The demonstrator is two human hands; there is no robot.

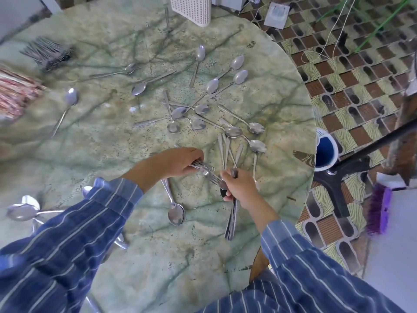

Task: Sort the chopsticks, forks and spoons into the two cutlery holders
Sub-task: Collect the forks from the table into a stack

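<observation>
The step in hand looked like gathering: forks were being picked out of the scatter before anything went into a holder. The left hand had its grip clamped on a few forks, tines pointing toward the right hand. That hand's grip was closed round a bundle of cutlery whose handles trailed toward the near edge of the worktop. Motion blur made it hard to tell what kind of cutlery it held.

Loose spoons lay spread over the middle and right of the worktop, and more sat by the near left edge. A pile of forks and the patterned chopsticks lay at the far left edge. One white perforated cutlery holder stood at the far edge, well apart from both hands. A second holder was not in view.

The next move probably called for joining the two bunches into one hand, then a long reach across the spoons to the holder.

No brand, label or writing could be read.
</observation>
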